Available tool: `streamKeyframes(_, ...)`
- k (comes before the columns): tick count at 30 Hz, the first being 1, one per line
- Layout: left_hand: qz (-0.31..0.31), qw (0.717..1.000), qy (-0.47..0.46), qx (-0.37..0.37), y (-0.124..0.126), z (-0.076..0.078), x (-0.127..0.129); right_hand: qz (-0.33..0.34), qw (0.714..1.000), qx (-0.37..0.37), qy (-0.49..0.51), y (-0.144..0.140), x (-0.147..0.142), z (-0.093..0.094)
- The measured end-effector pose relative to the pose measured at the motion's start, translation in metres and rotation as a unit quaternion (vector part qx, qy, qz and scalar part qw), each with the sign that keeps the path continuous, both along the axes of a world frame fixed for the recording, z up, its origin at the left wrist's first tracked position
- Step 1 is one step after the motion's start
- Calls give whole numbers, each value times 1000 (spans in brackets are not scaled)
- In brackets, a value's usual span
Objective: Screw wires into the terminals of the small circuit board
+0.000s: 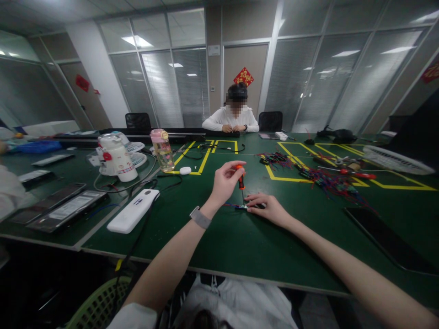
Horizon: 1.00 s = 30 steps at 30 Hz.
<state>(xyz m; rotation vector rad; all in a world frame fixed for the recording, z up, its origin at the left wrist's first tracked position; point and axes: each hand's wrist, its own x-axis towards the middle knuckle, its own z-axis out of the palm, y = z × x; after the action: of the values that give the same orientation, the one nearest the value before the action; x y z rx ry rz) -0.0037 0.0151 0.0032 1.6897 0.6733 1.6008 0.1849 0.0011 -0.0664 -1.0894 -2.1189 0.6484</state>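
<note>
My left hand (224, 182) is closed on the handle of a screwdriver (242, 181) with an orange and black grip. The screwdriver stands nearly upright, its thin shaft pointing down at a small dark and white part (241, 207) with red and blue wires at its left end. From the right, the fingertips of my right hand (269, 209) press on that part and steady it against the green table (212, 246). The exact kind of the part is too small to make out, as is where the tip touches it.
Heaps of small wired parts (329, 180) lie to the right, near a red-handled tool (358, 174) and a black phone-like slab (387, 237). On the left stand a white power bank (133, 211), a clear bottle (162, 151) and a white jug (120, 157). A person (233, 114) sits opposite.
</note>
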Motion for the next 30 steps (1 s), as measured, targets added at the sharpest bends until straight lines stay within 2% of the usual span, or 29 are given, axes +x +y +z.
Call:
streamKeyframes(4, 81, 994, 46, 51, -3, 0, -1, -1, 1000, 1, 1, 0, 0, 0)
streamKeyframes(8, 117, 987, 75, 83, -9, -2, 1, -1, 1000, 3, -1, 0, 0, -1)
streamKeyframes(10, 89, 991, 66, 74, -10, -3, 3, -2, 1000, 5, -2, 0, 0, -1)
streamKeyframes(13, -4, 1000, 6, 9, -8, -3, 6, -1, 1000, 7, -1, 1, 0, -2)
streamKeyframes(15, -40, 999, -22, -21, -6, -2, 6, 0, 1000, 7, 1, 1, 0, -2)
streamKeyframes(17, -26, 999, -24, -16, -5, -1, 5, 1, 1000, 8, 2, 1, 0, -1)
streamKeyframes(22, 84, 996, 20, 27, -5, 0, 2, 2, 1000, 3, 0, 0, 0, 0)
streamKeyframes(24, 98, 995, 20, 22, -4, -2, 2, 3, 1000, 4, -1, 0, -1, 1)
streamKeyframes(26, 75, 997, 9, 7, -2, -3, 2, 2, 1000, 5, -2, 0, -1, 1)
streamKeyframes(30, -27, 999, -29, -28, 0, -4, 3, 2, 1000, 3, -4, 1, -1, 0)
